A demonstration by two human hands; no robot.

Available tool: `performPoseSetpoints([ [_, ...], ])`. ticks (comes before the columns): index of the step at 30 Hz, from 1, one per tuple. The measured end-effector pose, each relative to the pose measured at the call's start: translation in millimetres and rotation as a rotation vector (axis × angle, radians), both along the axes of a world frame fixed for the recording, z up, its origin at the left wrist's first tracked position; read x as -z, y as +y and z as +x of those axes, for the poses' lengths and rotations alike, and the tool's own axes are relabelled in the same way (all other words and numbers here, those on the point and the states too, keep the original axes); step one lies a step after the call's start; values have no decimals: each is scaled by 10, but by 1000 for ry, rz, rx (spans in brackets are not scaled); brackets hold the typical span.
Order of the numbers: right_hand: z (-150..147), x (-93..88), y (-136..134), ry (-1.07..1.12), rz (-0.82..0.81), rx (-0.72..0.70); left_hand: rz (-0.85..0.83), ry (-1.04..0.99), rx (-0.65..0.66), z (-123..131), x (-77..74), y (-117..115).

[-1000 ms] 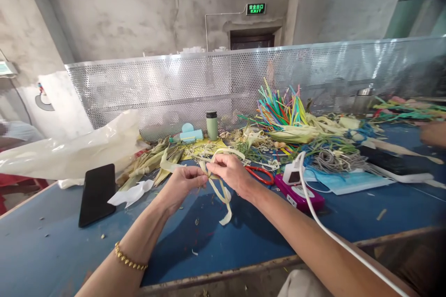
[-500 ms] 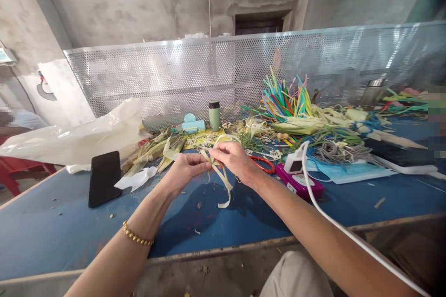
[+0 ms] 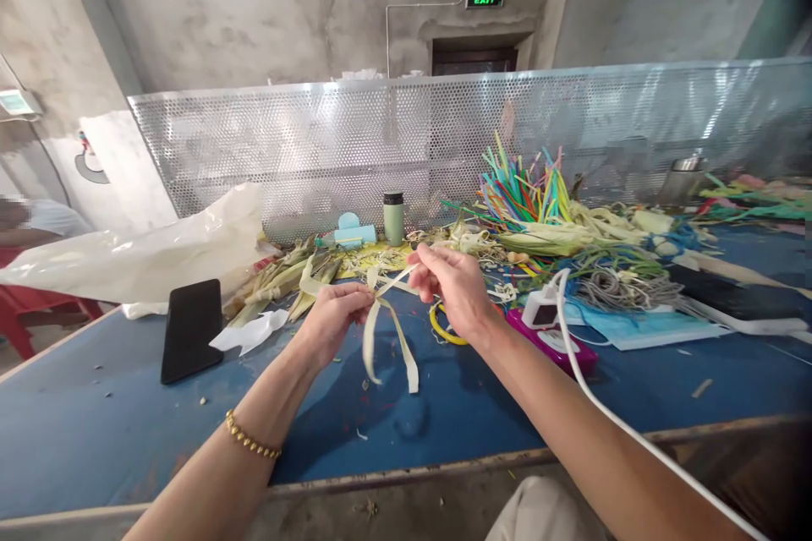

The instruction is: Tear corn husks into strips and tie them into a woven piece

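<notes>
Over the table, my left hand [image 3: 334,314] pinches a small bundle of pale strips [image 3: 411,374], which look like corn husk, where they cross. Two strip ends dangle below its fingertips. To the right, my right hand [image 3: 458,289] has its thumb and fingers closed on another end, and that strip stretches tight between the hands. A yellow ring-shaped thing [image 3: 437,330] lies on the table just below my right hand, partly covered by it. Dried husks [image 3: 279,281] lie beyond my left hand.
On the blue table [image 3: 114,431] a black phone [image 3: 191,330] and white scrap [image 3: 250,331] lie left. Behind are a green bottle [image 3: 393,218] and colourful stems [image 3: 523,190]. At right, a magenta box [image 3: 545,338], white cable [image 3: 589,397] and blue mask [image 3: 640,325] lie near twine [image 3: 625,287].
My hands have drawn apart, my right hand moving right with a strip end pulled out between them. The yellow ring now shows, and the strip ends hang lower.
</notes>
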State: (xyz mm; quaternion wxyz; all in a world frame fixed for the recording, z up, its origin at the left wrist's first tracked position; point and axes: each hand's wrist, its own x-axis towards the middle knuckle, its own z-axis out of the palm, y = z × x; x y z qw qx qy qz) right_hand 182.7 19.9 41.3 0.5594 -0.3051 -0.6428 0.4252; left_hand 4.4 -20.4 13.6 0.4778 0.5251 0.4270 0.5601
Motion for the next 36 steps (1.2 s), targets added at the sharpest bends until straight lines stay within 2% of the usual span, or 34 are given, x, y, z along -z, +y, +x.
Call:
performPoseSetpoints([
  [2, -9, -5, -28, -40, 105, -14, -24, 49, -7, 14, 5, -4],
  [5, -27, 49, -11, -367, 330, 102, 58, 169, 27, 40, 23, -12],
  [7, -38, 98, 24, -506, 418, 103, 119, 235, 58, 50, 35, -17],
  [10, -46, 130, 54, -438, 378, -71, 123, 257, 110, 47, 40, -29],
  [12, -41, 114, 45, -349, 334, -135, 91, 226, 148, 37, 34, -40],
  [17, -11, 57, -20, -322, 368, -126, 90, 249, 195, 15, 13, -67],
  [22, 0, 85, -45, -415, 500, -92, 80, 281, 185, 7, 19, -52],
  [29, 21, 79, -61, -501, 695, -76, -11, 57, 82, 13, -8, -27],
  [36, 26, 98, -56, -440, 787, -104, -45, -39, 161, 29, -47, -65],
])
